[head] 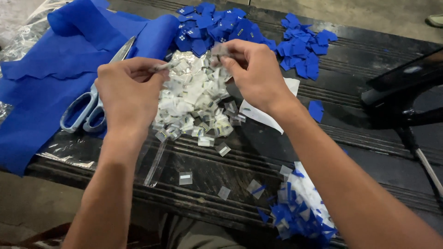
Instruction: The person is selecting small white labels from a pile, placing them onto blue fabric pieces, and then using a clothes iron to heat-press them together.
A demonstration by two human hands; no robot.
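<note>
Fingertips of both hands are pinched shut on one small clear tab, the left hand (127, 90) holding one end and the right hand (251, 69) the other, so the tab (217, 51) and its thin strip stretch between them above the heap. That heap of clear tabs (194, 103) lies directly under the hands on the dark ribbed bench (369, 152), and it looks large, so I'd judge a good share of the work is left. Beyond it sit blue fabric squares (221, 25) in a thick pile and a second scatter (302, 46) to the right; near the front edge a mound of blue trimmings (295, 216) suggests plenty has been handled already. Scissors (92, 99) lie on the blue cloth (41, 87), touching the left hand's far side. A few loose tabs (185, 178) lie singly toward the near edge. Open bench remains between the heap and the trimmings; to the right a black machine part (401, 87) hems the room in.
</note>
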